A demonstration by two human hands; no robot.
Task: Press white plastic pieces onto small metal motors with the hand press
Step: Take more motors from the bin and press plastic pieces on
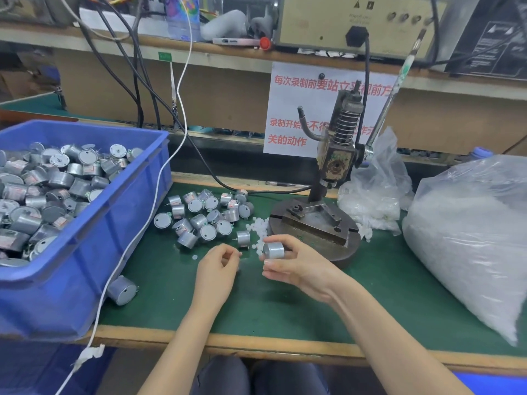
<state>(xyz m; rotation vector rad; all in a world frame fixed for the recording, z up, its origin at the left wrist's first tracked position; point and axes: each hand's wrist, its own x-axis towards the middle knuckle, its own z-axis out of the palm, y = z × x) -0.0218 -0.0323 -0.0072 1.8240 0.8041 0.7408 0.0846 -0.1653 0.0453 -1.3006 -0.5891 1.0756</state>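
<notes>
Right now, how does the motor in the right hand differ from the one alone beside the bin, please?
The held motor is gripped by the right hand; the lone motor lies untouched on the mat beside the bin. Held shows its side; lone, its flat face. Both: silver cylinders.

left of the dark, rust-mottled hand press (pixel 336 163) stands a blue bin (pixel 85 252) of silver-grey motors (pixel 60 179); under the press lies a dark green mat (pixel 285 306) edged in tan wood. white plastic pieces (pixel 259 225) dot the mat by its base; behind it hangs a white sign (pixel 296 109) lettered in red.
</notes>
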